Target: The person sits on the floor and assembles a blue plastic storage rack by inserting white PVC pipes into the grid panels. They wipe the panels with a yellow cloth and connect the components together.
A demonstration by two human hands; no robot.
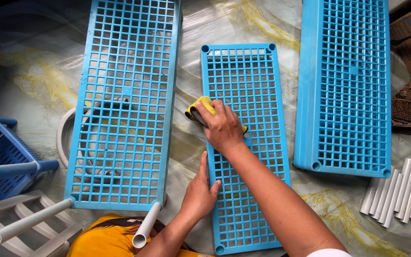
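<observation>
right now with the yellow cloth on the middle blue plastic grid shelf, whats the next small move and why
Probably slide the right hand and yellow cloth further along the middle blue plastic grid shelf, since the left hand already steadies its edge.

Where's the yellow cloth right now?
In the head view, the yellow cloth sits under the right hand, pressed on the left edge of the middle blue grid panel, above the left hand.

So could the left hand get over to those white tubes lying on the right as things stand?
Probably not easily. The left hand lies flat on the middle blue grid panel, and the right arm crosses between it and the white tubes, which lie well off to the side. The right hand, pressing a yellow cloth, is nearer.
</observation>
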